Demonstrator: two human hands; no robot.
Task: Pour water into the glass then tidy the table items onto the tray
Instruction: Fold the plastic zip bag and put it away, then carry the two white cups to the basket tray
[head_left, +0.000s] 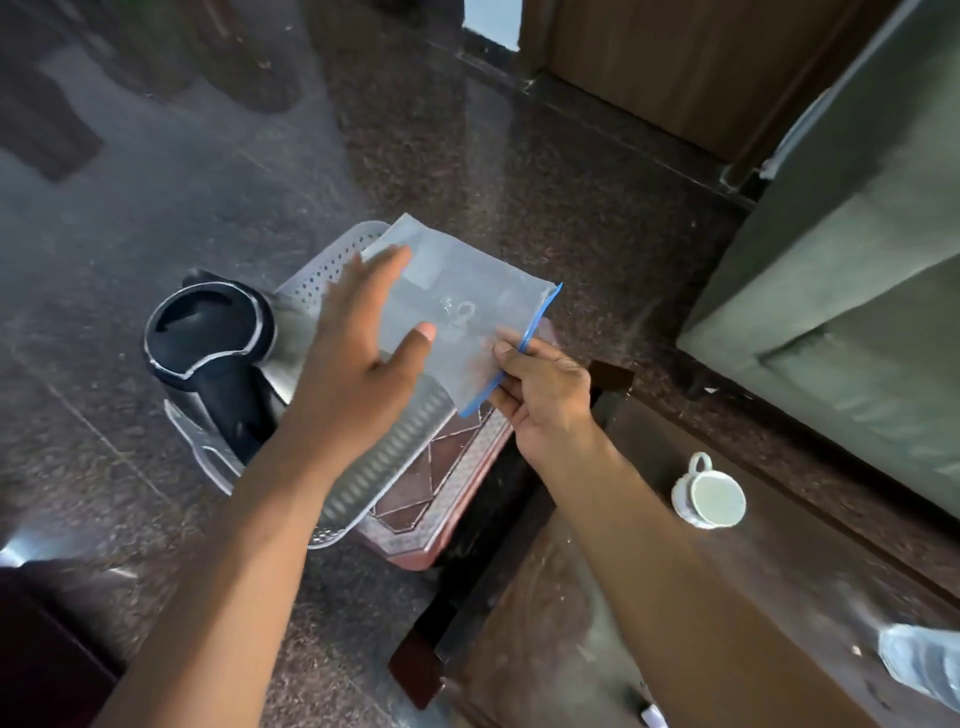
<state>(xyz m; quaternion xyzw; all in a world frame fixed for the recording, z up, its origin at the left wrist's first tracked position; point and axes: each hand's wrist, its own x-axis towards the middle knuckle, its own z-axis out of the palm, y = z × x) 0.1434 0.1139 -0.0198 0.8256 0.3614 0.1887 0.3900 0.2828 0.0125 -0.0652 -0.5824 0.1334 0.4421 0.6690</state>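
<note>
The right hand (540, 395) has the zip bag (467, 306) pinched at its blue-edged side, thumb on top and fingers curled underneath, clamped firmly on the plastic. The bag fans out up and to the left of that hand, translucent, with something small and pale showing through its middle, too blurred to name. The left hand (358, 353) comes in flat from the other side, fingers spread and apart, gripping nothing, its fingertips over the bag's far corner and its thumb laid against the bag's lower face. Whether the palm actually presses the plastic I cannot tell.

Directly beneath both hands sits the tray (343, 499), a pale perforated plastic one, resting on a reddish patterned stool (441, 478). Just left of the left wrist, on the tray's edge, stands a steel kettle (208, 338) with a black lid and handle.

Below and to the right of the right forearm runs a dark wooden table (701, 597), dusty and scuffed. On it, well right of the right hand, a white cup (709, 493) lies tipped on its side, mouth open towards the camera. At the frame's lower right corner, a clear plastic bottle (919, 660) pokes in.

The floor (467, 156) is dark speckled granite, glossy with reflections. A grey-green sofa (841, 291) fills the right side, with wooden panelling behind.
</note>
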